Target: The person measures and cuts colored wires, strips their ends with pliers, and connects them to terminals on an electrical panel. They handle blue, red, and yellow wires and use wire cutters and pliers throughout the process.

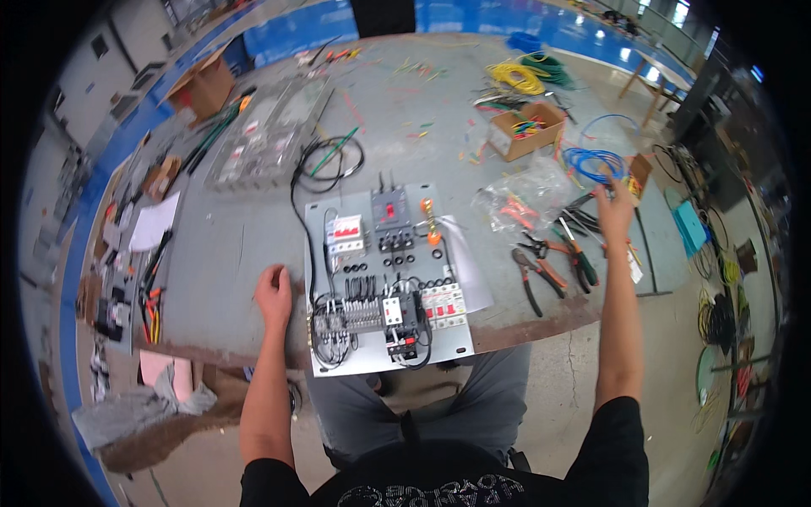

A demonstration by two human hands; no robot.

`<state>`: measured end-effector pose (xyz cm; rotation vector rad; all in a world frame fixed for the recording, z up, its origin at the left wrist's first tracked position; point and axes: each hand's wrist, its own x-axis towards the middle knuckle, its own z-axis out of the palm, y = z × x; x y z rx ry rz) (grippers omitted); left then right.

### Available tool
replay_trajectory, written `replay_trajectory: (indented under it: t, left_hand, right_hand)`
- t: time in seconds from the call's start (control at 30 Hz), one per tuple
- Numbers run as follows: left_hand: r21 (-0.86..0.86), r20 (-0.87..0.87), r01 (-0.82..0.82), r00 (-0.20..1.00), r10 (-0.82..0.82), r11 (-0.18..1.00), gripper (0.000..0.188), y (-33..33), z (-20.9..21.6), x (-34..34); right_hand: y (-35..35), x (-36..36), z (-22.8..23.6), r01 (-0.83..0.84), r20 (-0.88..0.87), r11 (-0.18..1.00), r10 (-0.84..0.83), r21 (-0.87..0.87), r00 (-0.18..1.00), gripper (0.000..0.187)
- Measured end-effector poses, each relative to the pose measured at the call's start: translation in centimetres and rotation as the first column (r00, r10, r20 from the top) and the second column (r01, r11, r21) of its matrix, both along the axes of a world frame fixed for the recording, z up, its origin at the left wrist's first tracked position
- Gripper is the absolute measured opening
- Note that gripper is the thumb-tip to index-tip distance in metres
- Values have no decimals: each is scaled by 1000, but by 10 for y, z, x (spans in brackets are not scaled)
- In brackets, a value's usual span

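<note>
A white mounting panel (380, 363) stands out over the table's near edge, in front of my lap. On it sit a large dark circuit breaker (391, 211), a small white breaker with red switches (346, 232), a terminal strip (363, 314), a contactor (393, 313) and more small breakers (445, 308). My left hand (273, 291) rests on the table just left of the panel, fingers curled, with nothing visible in them. At the far right, my right hand (615, 205) has its fingers closed on the near edge of a blue wire coil (591, 160). The fingertips are partly hidden.
Pliers and cutters (541, 270) lie right of the panel, beside a clear plastic bag (524, 198). Behind are a cardboard box of coloured bits (528, 131) and a yellow wire coil (515, 78). A transparent case (270, 135) and a black cable (297, 194) lie to the left.
</note>
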<state>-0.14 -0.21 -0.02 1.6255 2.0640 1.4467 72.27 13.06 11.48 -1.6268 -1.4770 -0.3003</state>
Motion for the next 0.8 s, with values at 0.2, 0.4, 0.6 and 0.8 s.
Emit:
replay_trajectory:
  t: [0.2,0.4,0.6,0.8]
  left_hand:
    - [-17,63,7,998,-6,1000,16,6,3,12]
    - [-12,102,-6,995,8,1000,14,9,0,12]
    - [-57,59,-22,998,25,998,14,4,5,4]
    - [-74,53,-16,998,20,997,15,8,6,9]
  right_hand:
    - [78,61,-18,219,434,967,-142,-133,890,60]
    - [114,70,-59,424,493,796,-185,-432,850,62]
    - [120,54,-91,416,469,775,-176,-477,865,59]
    - [131,65,-90,418,526,801,-154,-429,836,55]
